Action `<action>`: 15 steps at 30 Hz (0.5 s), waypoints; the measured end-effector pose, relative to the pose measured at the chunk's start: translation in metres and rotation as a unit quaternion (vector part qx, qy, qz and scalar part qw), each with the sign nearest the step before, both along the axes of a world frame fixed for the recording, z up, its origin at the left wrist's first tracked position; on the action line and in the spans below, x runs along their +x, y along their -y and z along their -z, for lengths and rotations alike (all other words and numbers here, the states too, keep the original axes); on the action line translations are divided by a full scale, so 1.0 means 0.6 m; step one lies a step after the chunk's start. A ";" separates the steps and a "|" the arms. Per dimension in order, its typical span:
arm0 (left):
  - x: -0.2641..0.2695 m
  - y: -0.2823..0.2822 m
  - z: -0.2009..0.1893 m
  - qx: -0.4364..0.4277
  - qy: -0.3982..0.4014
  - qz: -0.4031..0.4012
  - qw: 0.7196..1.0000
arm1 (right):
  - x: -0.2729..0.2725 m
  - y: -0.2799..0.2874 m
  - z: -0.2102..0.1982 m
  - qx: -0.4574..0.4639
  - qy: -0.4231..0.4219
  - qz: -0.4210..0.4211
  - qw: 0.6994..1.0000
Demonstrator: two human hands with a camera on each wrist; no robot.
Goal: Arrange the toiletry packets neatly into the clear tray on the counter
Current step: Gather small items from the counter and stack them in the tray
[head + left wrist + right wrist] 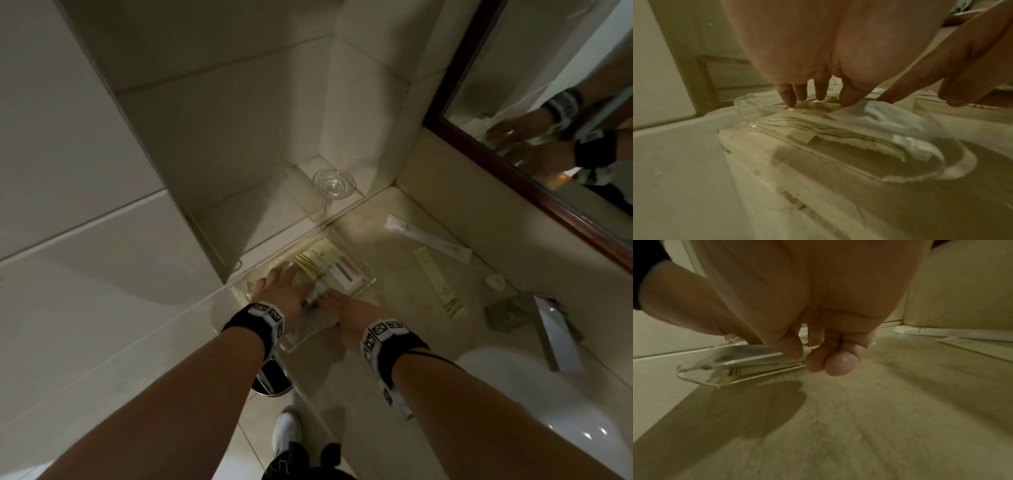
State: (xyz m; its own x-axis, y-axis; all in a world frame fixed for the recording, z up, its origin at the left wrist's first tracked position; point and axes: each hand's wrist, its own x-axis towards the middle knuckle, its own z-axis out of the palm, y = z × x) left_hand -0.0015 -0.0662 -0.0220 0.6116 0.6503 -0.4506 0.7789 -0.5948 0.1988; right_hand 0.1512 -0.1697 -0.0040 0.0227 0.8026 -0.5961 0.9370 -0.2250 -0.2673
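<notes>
Your left hand (281, 286) reaches into the clear tray (368, 282), fingers (786, 95) straight and slightly spread, tips pressing the cream packets (816, 129) lying flat inside. Your right hand (346, 310) sits at the tray's sink-side edge, fingers extended toward a crinkled clear wrapper (885, 113) in the tray; whether they pinch it, you cannot tell. Beyond the tray, toward the mirror (534, 113), a white tube (428, 238) and a long cream sachet (438, 282) lie on the counter (394, 325).

I see pale tiled walls (85, 164) meeting a beige stone counter (404, 284), a wood-framed mirror (520, 178) at right (dim, yellowish light), and a white basin (548, 404) below.
</notes>
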 end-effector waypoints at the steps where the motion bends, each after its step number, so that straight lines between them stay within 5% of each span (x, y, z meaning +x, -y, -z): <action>1: 0.004 -0.001 0.003 0.004 0.000 0.000 1.000 | 0.002 0.001 0.005 0.004 -0.002 0.002 1.000; 15: -0.008 0.002 0.002 0.001 0.026 -0.014 1.000 | -0.005 0.004 0.010 0.021 -0.015 0.022 0.999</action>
